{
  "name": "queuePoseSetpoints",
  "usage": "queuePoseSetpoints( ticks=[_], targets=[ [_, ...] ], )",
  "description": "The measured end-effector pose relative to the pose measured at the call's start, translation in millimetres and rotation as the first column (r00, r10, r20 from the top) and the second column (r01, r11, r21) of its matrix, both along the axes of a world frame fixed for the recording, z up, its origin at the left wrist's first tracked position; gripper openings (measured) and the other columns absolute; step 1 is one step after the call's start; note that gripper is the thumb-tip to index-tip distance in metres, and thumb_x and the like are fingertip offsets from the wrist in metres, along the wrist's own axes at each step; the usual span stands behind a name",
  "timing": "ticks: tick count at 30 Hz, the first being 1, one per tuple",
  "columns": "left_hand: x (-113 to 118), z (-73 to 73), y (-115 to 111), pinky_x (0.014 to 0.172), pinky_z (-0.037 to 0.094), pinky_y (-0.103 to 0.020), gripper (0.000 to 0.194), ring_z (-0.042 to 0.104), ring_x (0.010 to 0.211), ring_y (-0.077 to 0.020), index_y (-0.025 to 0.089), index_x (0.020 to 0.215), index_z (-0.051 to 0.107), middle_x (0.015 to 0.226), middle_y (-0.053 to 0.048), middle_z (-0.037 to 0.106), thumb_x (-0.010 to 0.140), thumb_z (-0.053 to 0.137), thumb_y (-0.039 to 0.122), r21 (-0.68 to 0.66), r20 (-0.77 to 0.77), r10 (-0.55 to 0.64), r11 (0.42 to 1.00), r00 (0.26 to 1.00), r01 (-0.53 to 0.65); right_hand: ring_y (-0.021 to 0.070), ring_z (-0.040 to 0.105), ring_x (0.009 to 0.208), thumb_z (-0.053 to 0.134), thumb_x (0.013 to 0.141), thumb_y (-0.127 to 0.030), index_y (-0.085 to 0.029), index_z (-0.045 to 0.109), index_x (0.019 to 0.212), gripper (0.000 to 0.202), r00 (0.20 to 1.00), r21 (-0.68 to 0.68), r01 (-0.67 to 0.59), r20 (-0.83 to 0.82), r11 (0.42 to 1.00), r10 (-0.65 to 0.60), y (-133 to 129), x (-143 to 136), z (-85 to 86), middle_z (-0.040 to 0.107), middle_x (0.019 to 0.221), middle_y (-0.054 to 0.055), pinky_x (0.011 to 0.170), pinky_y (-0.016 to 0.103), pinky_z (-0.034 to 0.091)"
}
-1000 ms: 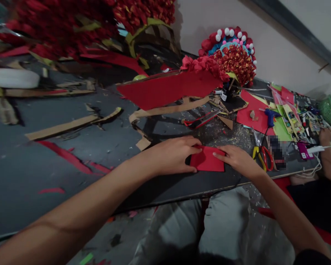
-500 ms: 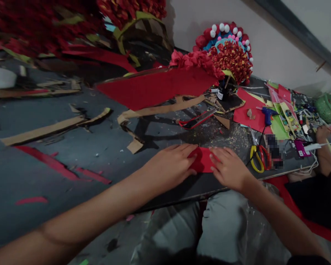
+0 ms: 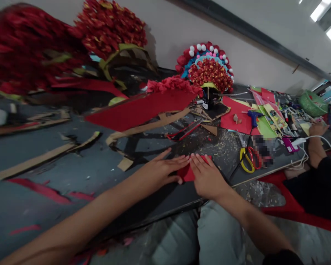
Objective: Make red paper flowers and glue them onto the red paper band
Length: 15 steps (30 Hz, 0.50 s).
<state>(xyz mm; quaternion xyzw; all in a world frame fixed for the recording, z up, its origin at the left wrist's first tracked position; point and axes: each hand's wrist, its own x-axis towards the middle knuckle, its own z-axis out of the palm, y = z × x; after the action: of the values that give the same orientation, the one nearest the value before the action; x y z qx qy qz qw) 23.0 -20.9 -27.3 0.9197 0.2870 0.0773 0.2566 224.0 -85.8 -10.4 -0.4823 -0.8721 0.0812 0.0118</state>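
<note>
A small folded piece of red paper [image 3: 187, 173] lies near the table's front edge. My left hand [image 3: 164, 168] rests on its left end, fingers stretched out and thumb spread low. Flat across the paper's right part lies my right hand [image 3: 207, 177], fingers extended, its fingertips meeting those of my left hand. Much of the paper is hidden beneath both hands. Beyond them is a red-and-black cutter knife [image 3: 184, 131]. To the right are scissors [image 3: 247, 161] with yellow and red handles.
Cardboard strips [image 3: 35, 161] and red scraps [image 3: 41, 189] litter the left. Behind lie a large red sheet [image 3: 140, 110], a black bottle [image 3: 206, 102] and ruffled headpieces [image 3: 209, 75]. A blue glue gun [image 3: 254, 118] and a green basket [image 3: 311, 103] stand right, near another person's hand [image 3: 317, 129].
My right hand has slid left over the red paper until its fingertips meet my left hand's. My left fingers have straightened. The view has tilted up and shifted right.
</note>
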Motion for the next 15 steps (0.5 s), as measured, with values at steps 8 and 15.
queuePoseSetpoints(
  ticks=[8, 15],
  targets=[
    [7, 9.3, -2, 0.112, 0.013, -0.055, 0.061, 0.039, 0.131, -0.0241, 0.024, 0.136, 0.040, 0.139, -0.013, 0.040, 0.081, 0.063, 0.041, -0.096, -0.060, 0.045, 0.994, 0.997, -0.051, 0.0222, 0.039, 0.133, 0.040, 0.089, -0.035, -0.008, 0.037, 0.138, 0.056, 0.990, -0.035, 0.109, -0.089, 0.993, -0.112, 6, 10, 0.2, 0.040, 0.144, 0.013, 0.112, 0.037, 0.029],
    [14, 14.1, 1, 0.111, 0.013, -0.054, 0.060, 0.034, 0.134, -0.0231, 0.024, 0.136, 0.039, 0.142, -0.015, 0.035, 0.082, 0.062, 0.037, -0.144, -0.052, 0.062, 0.987, 0.997, -0.069, 0.0283, 0.045, 0.128, 0.042, 0.090, -0.039, 0.001, 0.041, 0.134, 0.059, 0.965, 0.039, 0.263, -0.014, 0.964, -0.263, 7, 25, 0.4, 0.043, 0.138, 0.023, 0.114, 0.046, 0.022]
  ],
)
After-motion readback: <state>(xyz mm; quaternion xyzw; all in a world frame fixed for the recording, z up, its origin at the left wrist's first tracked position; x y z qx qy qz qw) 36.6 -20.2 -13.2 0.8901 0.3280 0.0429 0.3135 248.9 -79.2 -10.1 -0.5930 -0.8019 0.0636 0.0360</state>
